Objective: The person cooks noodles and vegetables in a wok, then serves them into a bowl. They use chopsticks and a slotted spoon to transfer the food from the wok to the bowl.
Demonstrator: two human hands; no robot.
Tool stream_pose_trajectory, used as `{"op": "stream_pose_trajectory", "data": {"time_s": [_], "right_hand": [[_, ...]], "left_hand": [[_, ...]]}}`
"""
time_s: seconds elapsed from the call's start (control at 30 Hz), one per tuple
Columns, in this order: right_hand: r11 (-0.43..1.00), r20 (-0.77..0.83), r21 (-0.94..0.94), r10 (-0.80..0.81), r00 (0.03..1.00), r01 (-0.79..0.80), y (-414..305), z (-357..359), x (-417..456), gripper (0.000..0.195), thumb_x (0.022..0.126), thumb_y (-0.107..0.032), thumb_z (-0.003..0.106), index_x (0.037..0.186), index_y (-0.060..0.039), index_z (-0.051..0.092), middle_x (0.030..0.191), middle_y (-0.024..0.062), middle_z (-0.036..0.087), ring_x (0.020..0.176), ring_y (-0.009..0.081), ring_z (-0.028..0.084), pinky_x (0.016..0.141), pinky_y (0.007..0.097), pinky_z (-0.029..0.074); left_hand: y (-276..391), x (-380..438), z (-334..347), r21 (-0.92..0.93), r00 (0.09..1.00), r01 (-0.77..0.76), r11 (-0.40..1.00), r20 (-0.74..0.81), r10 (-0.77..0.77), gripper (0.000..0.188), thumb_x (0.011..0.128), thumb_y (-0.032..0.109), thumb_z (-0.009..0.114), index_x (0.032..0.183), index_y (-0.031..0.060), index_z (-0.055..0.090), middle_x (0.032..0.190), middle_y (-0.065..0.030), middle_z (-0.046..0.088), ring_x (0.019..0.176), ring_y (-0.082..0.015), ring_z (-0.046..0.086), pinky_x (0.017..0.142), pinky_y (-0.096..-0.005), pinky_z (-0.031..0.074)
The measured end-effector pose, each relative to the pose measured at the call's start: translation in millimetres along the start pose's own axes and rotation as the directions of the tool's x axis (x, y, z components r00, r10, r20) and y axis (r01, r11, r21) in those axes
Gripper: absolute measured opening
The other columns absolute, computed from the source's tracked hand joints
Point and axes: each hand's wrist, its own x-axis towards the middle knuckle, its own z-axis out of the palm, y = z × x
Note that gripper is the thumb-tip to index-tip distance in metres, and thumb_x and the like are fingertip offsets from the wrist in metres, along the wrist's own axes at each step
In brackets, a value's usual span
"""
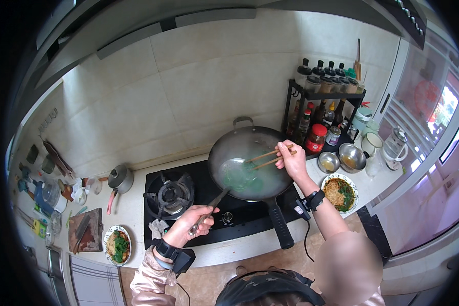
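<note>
A dark wok (229, 141) with steaming liquid and green leaves (248, 181) sits on the right burner of a black gas hob. My left hand (201, 222) is closed around the metal handle of a ladle or similar utensil (218, 199), whose lower end is in the wok. Wooden chopsticks (269, 154) are held slightly apart in my right hand (290, 162), above the wok's right side, their tips at the greens. The wok's black handle (281, 225) points toward me, untouched by either hand. Steam blurs what lies in the liquid.
Bowls of noodles with greens stand at right (339, 193) and left (117, 246). A cleaver (83, 227) lies on a cutting board (95, 235). Metal bowls (352, 157) and a black spice rack (329, 94) are at right. Left are a bare burner (172, 195) and lidded saucepan (124, 181).
</note>
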Motion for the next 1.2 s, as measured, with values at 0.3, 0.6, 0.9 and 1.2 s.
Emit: {"op": "stream_pose_trajectory", "data": {"time_s": [0.3,0.6,0.9,1.2], "right_hand": [[0.99,0.03,-0.052,-0.133,0.991,0.134,18,9,-10,0.025,0.094,-0.018,0.057,0.081,0.003,0.06,0.066,0.0059,0.058,0.049,0.0115,0.06,0.043,0.023,0.049],[0.988,0.078,-0.018,-0.153,0.985,0.155,24,8,-10,0.022,0.094,-0.016,0.058,0.084,0.004,0.062,0.07,0.0068,0.058,0.053,0.0129,0.062,0.047,0.023,0.05],[0.933,0.226,-0.128,-0.303,0.926,0.336,-19,7,-14,0.022,0.093,-0.013,0.057,0.084,0.0062,0.063,0.077,0.0056,0.057,0.063,0.0112,0.062,0.054,0.0223,0.049],[0.92,0.201,-0.152,-0.33,0.922,0.362,-19,6,-18,0.022,0.091,-0.014,0.06,0.082,0.0058,0.06,0.076,0.0064,0.057,0.059,0.0114,0.061,0.053,0.0235,0.048]], "left_hand": [[-8,7,-1,0.037,0.997,-0.057,0.998,-0.054,0.059,0.019,0.097,0.016,0.047,0.108,0.001,0.049,0.058,-0.0025,0.044,0.038,-0.0088,0.038,0.033,-0.0219,0.032],[-13,9,9,0.084,0.995,-0.089,0.993,-0.038,0.092,0.02,0.097,0.017,0.047,0.108,0.0008,0.049,0.057,-0.0023,0.044,0.038,-0.0084,0.038,0.033,-0.0221,0.031],[-14,1,11,0.009,0.996,-0.088,0.996,-0.03,0.088,0.021,0.097,0.017,0.047,0.109,0.0002,0.05,0.057,-0.0016,0.043,0.038,-0.008,0.038,0.033,-0.0217,0.03],[-16,-1,17,-0.017,0.997,-0.073,0.997,0.002,0.073,0.021,0.098,0.016,0.046,0.109,-0.0002,0.05,0.056,-0.0014,0.042,0.038,-0.0081,0.037,0.032,-0.0216,0.031]]}}
